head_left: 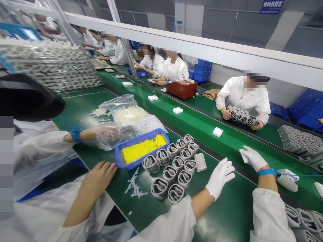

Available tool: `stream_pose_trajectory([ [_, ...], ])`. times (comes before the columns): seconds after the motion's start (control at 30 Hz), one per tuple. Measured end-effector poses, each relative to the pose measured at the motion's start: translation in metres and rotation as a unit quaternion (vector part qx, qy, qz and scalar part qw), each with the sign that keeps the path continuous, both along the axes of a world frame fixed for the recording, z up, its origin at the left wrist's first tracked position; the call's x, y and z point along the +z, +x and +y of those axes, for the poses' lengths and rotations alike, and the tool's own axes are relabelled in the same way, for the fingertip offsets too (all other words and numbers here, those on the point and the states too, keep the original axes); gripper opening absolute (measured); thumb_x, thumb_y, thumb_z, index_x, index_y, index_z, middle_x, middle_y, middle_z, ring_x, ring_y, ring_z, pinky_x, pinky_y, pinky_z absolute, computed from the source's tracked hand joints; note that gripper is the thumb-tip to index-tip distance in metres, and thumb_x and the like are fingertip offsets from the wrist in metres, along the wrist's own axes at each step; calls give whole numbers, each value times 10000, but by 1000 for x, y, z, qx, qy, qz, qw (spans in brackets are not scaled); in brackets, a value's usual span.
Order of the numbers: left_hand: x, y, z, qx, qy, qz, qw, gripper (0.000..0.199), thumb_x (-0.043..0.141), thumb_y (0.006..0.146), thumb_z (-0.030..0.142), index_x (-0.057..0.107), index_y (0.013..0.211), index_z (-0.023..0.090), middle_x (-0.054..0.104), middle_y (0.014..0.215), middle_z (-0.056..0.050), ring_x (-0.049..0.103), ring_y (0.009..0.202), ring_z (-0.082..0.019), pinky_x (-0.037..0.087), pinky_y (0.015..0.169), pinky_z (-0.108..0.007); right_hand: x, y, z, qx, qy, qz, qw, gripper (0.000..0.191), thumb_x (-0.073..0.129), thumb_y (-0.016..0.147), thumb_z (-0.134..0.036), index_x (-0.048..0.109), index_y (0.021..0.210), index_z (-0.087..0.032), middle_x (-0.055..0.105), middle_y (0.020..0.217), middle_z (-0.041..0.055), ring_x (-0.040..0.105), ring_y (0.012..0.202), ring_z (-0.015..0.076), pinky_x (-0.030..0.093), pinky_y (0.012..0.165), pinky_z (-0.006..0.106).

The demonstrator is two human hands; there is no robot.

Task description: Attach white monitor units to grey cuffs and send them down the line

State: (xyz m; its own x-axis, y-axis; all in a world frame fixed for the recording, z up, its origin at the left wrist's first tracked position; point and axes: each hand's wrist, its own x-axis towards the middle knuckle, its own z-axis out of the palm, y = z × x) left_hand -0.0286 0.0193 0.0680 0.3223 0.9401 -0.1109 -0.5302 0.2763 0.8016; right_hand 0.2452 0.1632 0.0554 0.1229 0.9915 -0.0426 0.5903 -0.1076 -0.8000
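Observation:
My left hand (220, 178), in a white glove, is above the green table with its fingers stretched and apart, holding nothing. It is just right of the rolled grey fabric cuffs (178, 163), which stand on end in rows. One more grey cuff (200, 162) lies at the right end of these rows. My right hand (253, 158), also gloved and with a blue wrist strap (267, 172), reaches over the green conveyor belt. Its fingers are bent around a pale flat piece that looks like a small white box (244, 156), mostly hidden by the glove.
White boxes (217, 132) ride spaced along the belt. A blue tray (142, 148) of yellow pieces stands left of the cuffs, by white strips (136, 185). A co-worker's bare hand (102, 174) rests near it. Opposite, a person (244, 97) holds grey cuffs. More cuffs (302, 218) stand lower right.

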Motion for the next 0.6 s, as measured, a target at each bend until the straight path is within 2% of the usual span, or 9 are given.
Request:
stream_pose_trajectory([
  [0.03,12,-35,-6,-68,24,20,997,636,811,865,638,705,1378,278,655,1497,-163,649,1373,-350,580,1100,-564,-1,-9,-5,36,-12,21,999,704,814,807,-549,705,1359,-126,804,982,119,739,872,255,616,826,392],
  [0.1,34,-121,-23,-75,43,23,996,403,828,866,587,800,1146,299,772,1305,-114,731,1240,-325,636,962,-504,-1,-29,-14,119,-33,62,990,669,824,837,-534,704,1365,-141,798,967,73,728,864,235,619,815,382],
  [0.17,41,-210,-41,-69,61,21,996,470,605,994,635,800,984,208,820,1107,-79,794,1038,-260,623,843,-449,0,-46,-19,162,-33,86,982,543,781,919,-519,716,1319,-157,787,1031,57,731,899,226,628,831,388],
  [0.2,36,-250,-48,-61,71,20,995,551,469,1050,586,766,931,138,814,998,-39,794,942,-197,587,799,-398,0,-54,-19,165,-28,87,982,469,747,966,-505,719,1288,-166,777,1085,59,735,926,221,633,843,391],
  [0.23,27,-285,-55,-45,83,25,995,379,535,1069,429,771,860,219,807,907,42,787,876,-120,592,795,-299,1,-61,-18,162,-22,84,983,409,716,1003,-486,715,1265,-173,762,1140,65,737,953,216,637,855,395],
  [0.3,-3,-337,-62,120,171,15,978,216,700,968,152,746,812,295,756,742,159,704,646,-23,525,637,-125,1,-73,-11,155,-13,73,985,357,686,1036,-457,699,1258,-178,742,1207,81,741,983,208,642,866,405],
  [0.43,-63,-373,-65,258,148,107,949,258,744,932,116,717,768,313,662,616,123,649,564,-71,430,483,-134,-2,-90,15,114,18,14,993,493,665,1008,-466,657,1420,-194,745,1337,111,728,1159,260,604,973,402],
  [0.53,-82,-374,-66,284,141,155,935,214,840,896,230,711,751,321,617,566,95,721,700,-114,479,533,-171,-7,-96,43,69,47,-62,995,630,701,931,-405,598,1504,-163,658,1506,151,604,1393,316,484,1142,407],
  [0.6,-85,-378,-67,326,147,193,914,231,840,903,333,702,721,306,641,577,72,775,856,-142,542,627,-206,-9,-96,62,62,47,-106,991,680,733,882,-384,593,1505,-148,676,1477,176,622,1371,333,475,1135,404],
])
